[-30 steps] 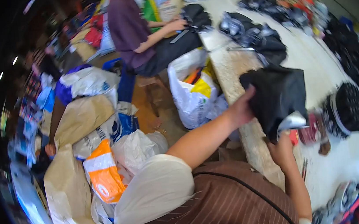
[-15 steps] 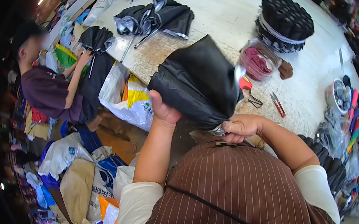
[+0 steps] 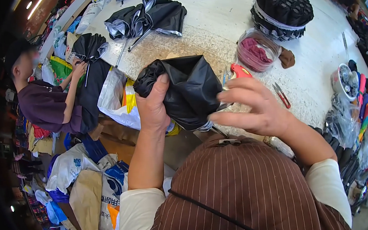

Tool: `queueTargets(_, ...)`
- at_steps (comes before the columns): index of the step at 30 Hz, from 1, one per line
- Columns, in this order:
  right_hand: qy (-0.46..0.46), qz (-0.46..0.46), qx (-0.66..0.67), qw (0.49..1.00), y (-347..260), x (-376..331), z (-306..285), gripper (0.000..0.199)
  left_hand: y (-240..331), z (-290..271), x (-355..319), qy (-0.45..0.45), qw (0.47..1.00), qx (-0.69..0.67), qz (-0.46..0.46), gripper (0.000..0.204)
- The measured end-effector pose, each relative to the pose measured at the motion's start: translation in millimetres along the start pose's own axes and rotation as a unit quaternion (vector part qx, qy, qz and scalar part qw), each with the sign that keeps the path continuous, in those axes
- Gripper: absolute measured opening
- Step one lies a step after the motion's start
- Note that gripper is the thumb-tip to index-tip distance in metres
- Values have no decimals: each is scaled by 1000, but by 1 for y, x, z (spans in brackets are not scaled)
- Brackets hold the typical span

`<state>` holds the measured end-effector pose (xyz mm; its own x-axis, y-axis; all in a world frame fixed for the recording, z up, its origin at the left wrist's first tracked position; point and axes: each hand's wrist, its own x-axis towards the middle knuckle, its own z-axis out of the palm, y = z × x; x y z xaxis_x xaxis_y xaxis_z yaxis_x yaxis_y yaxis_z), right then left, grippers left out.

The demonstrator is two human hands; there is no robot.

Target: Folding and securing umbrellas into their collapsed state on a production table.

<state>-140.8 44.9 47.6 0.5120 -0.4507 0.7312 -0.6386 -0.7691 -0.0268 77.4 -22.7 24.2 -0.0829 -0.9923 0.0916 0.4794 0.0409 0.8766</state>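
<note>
The left grip (image 3: 152,107) was clamped on a black umbrella (image 3: 193,86), its thumb pressed over the gathered cloth at the left end. From there the umbrella's loose folds spread rightward, toward the right grip (image 3: 255,107), whose fingers were apart beside the lower right edge; whether a fingertip touched the cloth, one could not tell. The umbrella was held up in front of the body, at the near edge of the table (image 3: 217,11). A red-handled tool (image 3: 239,71) lay just beyond the right fingers, with snips (image 3: 282,96) farther right.
</note>
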Motion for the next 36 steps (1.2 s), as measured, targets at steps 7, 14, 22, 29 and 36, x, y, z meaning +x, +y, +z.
queueTargets(7,-236,32,54,970,6,-57,24,23,14,-25,-1,28,994,65,85,39)
queueTargets(14,-162,179,116,963,-20,-29,-2,19,2,-47,-58,-90,859,430,264,46)
queueTargets(22,-123,160,366,908,-27,-19,-38,29,-12,-57,-81,-342,931,99,74,38)
queueTargets(29,-125,234,274,924,-24,-39,-10,26,-6,-35,-77,-386,911,101,102,35)
queueTargets(36,-133,187,550,803,-37,-15,-43,12,-2,-49,-100,-288,932,-8,-221,26)
